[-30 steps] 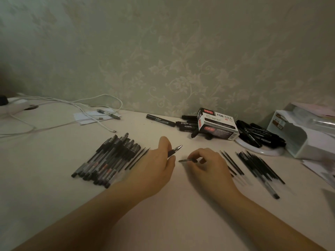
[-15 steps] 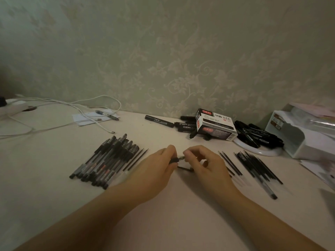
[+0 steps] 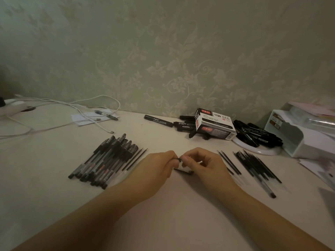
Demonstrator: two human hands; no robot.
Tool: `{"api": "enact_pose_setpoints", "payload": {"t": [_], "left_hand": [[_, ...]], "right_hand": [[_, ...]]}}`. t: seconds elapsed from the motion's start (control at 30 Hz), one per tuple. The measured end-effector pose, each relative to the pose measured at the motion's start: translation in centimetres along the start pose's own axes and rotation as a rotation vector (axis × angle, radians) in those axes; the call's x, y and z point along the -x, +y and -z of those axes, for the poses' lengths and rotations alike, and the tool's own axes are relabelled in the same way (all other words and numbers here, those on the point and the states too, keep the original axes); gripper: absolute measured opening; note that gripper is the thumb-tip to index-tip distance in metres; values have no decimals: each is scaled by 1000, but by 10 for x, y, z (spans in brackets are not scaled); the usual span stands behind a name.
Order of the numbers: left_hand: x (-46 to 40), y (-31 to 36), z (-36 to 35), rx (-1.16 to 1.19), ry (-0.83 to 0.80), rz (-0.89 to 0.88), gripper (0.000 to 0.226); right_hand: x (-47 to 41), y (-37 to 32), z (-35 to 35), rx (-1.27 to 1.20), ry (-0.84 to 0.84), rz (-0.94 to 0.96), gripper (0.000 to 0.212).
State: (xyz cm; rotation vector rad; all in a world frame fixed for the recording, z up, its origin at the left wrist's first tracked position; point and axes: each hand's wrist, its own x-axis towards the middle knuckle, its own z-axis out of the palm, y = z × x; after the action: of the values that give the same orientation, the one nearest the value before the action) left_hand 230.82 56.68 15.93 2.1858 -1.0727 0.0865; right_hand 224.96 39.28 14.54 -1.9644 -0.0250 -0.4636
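pen assembly at the halfway mark on a cluttered desk

a person's left hand [image 3: 155,169] and right hand [image 3: 208,165] meet over the middle of a pale table [image 3: 45,178], working on a single pen [image 3: 179,159]. the left hand's fingers curl around the barrel, which is almost wholly hidden in the grip. the right hand's thumb and forefinger pinch the short dark end that shows between the two hands. whether that end is being pushed on or twisted cannot be told. a small dark part [image 3: 184,172] lies on the table just below the hands, touched by neither.

judging by the layout, the job looks roughly half done. a pile of finished pens [image 3: 107,160] lies to the left, with two or three thin refills [image 3: 136,159] just beside it. to the right, a spread of bare refills [image 3: 257,165] lies loose and apparently unassembled, so a good number of pens seem left to make.

along the back of the table sit a marker box [image 3: 214,126], a lone marker [image 3: 158,121] and a heap of black markers [image 3: 259,135] on a white plate [image 3: 257,151]. a white organiser [image 3: 297,134] stands at far right. white cables [image 3: 76,105] trail over a sheet of paper [image 3: 94,118] at left. leaf-patterned wallpaper [image 3: 181,60] fills the dimly lit wall behind.
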Motion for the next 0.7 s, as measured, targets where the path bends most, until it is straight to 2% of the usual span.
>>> {"api": "enact_pose_setpoints", "payload": {"t": [0.23, 0.4, 0.57, 0.7], "left_hand": [[1, 4, 2, -21, 24, -7, 20], [1, 6, 1, -9, 7, -6, 17], [1, 5, 1, -3, 30, -8, 18], [2, 5, -1, 8, 30, -1, 18]], "right_hand": [[-1, 1, 0, -20, 47, -30, 25], [-2, 2, 0, -2, 15, -19, 4], [-1, 0, 0, -11, 18, -28, 16], [-2, 2, -1, -8, 43, -33, 8]]}}
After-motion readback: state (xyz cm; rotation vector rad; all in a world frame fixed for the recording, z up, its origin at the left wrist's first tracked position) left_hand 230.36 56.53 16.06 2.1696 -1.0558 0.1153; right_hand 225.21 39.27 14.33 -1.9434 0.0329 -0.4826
